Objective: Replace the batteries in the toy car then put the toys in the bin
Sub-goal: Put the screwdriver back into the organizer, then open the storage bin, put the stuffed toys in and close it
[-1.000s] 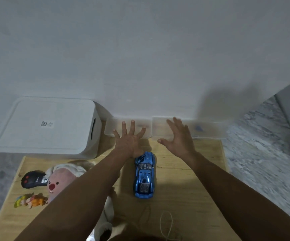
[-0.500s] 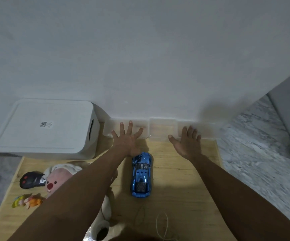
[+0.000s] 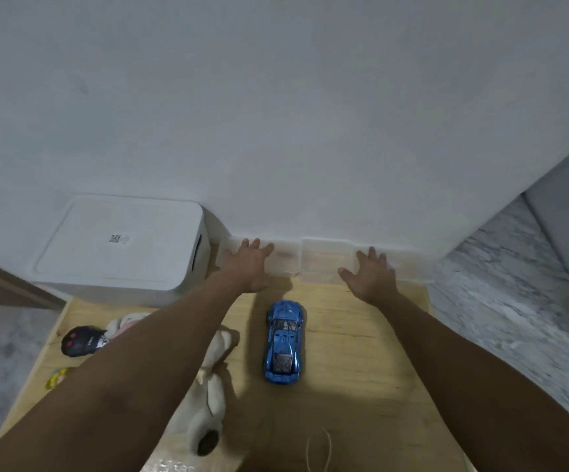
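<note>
White lidded bin (image 3: pixel 119 245) far left, by the wall. Left hand (image 3: pixel 247 267) spread flat, fingers straight, over a clear box (image 3: pixel 285 258). Blue toy car (image 3: pixel 283 340) on the wooden board (image 3: pixel 354 352), between both arms. Right hand (image 3: pixel 373 275) likewise splayed, gripping nothing.

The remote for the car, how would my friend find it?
Start at the big white bin by the wall. On the wooden board just in front sits the remote, left of the plush toy. It's the only black thing, with red buttons.
</note>
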Demonstrator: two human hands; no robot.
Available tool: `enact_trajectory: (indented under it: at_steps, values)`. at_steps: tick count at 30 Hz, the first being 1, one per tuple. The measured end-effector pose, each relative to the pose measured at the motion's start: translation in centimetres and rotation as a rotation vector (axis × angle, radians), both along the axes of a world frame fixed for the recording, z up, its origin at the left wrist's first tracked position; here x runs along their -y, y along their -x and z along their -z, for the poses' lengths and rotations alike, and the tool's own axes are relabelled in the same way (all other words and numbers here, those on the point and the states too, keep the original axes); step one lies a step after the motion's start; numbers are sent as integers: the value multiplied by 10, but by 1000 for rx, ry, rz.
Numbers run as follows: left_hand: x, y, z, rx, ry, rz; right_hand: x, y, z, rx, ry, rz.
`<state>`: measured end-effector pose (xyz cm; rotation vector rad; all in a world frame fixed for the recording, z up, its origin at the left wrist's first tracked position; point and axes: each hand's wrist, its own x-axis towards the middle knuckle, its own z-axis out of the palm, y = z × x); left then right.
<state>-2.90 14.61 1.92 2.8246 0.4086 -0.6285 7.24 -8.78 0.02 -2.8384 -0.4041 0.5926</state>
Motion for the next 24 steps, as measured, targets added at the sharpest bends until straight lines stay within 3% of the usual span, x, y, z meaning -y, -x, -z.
enact_trajectory:
  at_steps: [7,13,22,24]
  values:
    - [-41,22,-42,345,70,-130,-73,26,-45,-22,-344,-34]
    - [-82,50,-70,635,80,-260,-146,60,-73,-124,-504,-106]
    - [-128,72,-69,508,-77,-459,-176,85,-82,-205,-494,-89]
    - [-198,148,-77,535,-146,-564,-241,147,-99,-171,-499,-139]
